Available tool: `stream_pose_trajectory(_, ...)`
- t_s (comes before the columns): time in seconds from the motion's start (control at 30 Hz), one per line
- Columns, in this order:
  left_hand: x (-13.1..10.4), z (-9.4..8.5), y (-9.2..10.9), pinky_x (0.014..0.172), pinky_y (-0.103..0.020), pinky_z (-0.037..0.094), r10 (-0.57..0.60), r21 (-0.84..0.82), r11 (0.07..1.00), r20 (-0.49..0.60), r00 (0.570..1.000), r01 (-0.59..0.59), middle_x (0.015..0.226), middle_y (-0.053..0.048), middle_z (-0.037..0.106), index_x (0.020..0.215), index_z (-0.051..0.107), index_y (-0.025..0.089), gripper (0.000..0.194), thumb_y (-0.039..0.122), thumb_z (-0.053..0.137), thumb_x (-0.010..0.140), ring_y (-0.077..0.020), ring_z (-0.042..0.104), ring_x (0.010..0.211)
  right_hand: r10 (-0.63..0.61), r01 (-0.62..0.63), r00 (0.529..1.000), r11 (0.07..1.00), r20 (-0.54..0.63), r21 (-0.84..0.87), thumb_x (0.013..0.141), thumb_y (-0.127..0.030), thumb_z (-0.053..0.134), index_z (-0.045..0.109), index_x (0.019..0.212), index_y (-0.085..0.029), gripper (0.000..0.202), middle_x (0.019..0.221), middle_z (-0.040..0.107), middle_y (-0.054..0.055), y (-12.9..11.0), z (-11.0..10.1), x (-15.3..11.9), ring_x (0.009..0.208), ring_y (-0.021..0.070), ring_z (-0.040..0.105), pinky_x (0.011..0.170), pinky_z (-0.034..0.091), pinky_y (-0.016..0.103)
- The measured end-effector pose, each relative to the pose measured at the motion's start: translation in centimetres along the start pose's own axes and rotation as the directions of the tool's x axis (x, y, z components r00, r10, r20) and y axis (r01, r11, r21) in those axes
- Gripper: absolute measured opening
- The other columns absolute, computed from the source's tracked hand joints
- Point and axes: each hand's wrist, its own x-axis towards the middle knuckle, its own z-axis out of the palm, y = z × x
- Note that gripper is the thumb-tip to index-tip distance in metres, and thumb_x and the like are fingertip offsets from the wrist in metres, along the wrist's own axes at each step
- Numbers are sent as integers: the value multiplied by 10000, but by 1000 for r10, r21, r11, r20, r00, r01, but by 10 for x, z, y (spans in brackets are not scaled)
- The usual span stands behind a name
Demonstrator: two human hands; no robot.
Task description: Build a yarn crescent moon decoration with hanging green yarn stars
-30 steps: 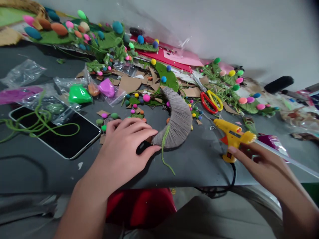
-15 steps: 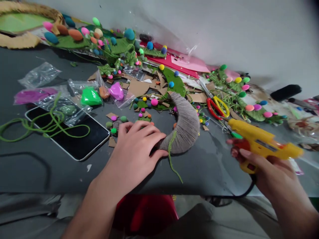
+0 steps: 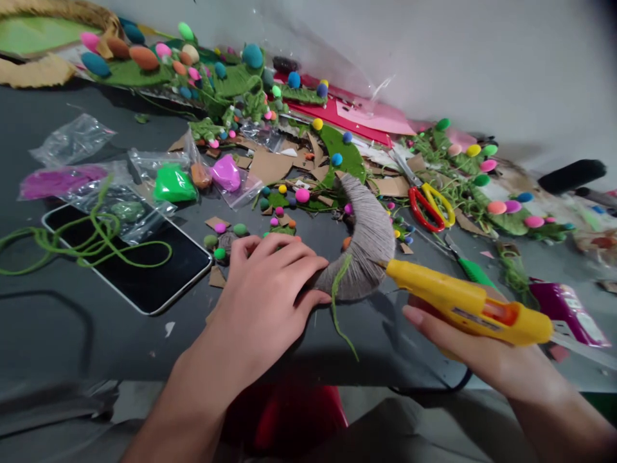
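Observation:
A crescent wrapped in grey yarn (image 3: 369, 238) lies on the dark table. My left hand (image 3: 267, 289) grips its lower left end between thumb and fingers. A short piece of green yarn (image 3: 340, 308) hangs across the crescent's lower part and onto the table. My right hand (image 3: 477, 350) is closed around a yellow glue gun (image 3: 448, 296). The gun's nozzle points left and meets, or nearly meets, the lower right side of the crescent; I cannot tell whether it touches.
Red-and-yellow scissors (image 3: 429, 206) and a green-handled tool (image 3: 475, 270) lie behind the gun. At left, a phone (image 3: 154, 283) sits under green yarn and plastic bags. Cardboard scraps (image 3: 267, 168) and leaf pieces with coloured balls fill the back. A purple packet (image 3: 569, 312) is at right.
The glue gun in my right hand has moved left, and its nozzle has come to the crescent's side. My left hand keeps its hold.

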Motion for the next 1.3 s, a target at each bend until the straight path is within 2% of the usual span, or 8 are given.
stream_pose_trajectory(0.13,-1,1,0,938,-484,309,6,6,1000,-16,1000,-6,1128,-2,767,1074,717,276,180,289,746,896,-269,616,1142,6,-6,995,1000,96,0,869,-335,691,648,752,-219,170,628,639,-14,-4,4,4,492,138,578,379,434,248)
stream_pose_trajectory(0.57,0,4,-1,947,-492,313,19,46,999,-44,999,-17,1135,3,766,1080,711,289,186,291,741,896,-292,624,1155,-17,13,995,999,98,38,877,-370,681,520,618,-239,331,499,461,-40,-4,12,9,408,107,420,354,299,266)
stream_pose_trajectory(0.83,-1,3,-1,957,-501,324,19,48,999,-27,999,-18,1134,-5,762,1077,702,276,188,291,743,895,-304,621,1165,-17,15,992,1000,123,17,879,-295,652,579,653,-226,247,526,526,-24,-6,10,14,427,102,471,371,349,240)
stream_pose_trajectory(1.03,0,3,-1,952,-505,329,36,53,998,-38,999,-34,1142,-14,760,1082,698,271,186,295,733,901,-306,621,1155,-23,24,995,1000,99,-7,862,-286,665,643,666,-224,207,646,681,10,-3,10,13,491,129,602,395,409,243)
stream_pose_trajectory(1.17,0,4,-2,956,-506,331,40,53,998,-35,999,-38,1148,-9,759,1092,695,277,201,307,736,898,-305,618,1159,-22,22,997,1000,73,-5,848,-289,663,664,658,-232,198,678,718,16,-3,11,13,520,155,654,383,422,249)
stream_pose_trajectory(1.3,0,4,-3,954,-512,327,34,56,998,-32,999,-33,1139,-2,760,1082,695,287,196,326,738,895,-311,612,1165,9,-8,997,1000,73,-16,857,-296,669,714,732,-237,146,748,759,20,-2,11,13,567,170,699,370,427,242)
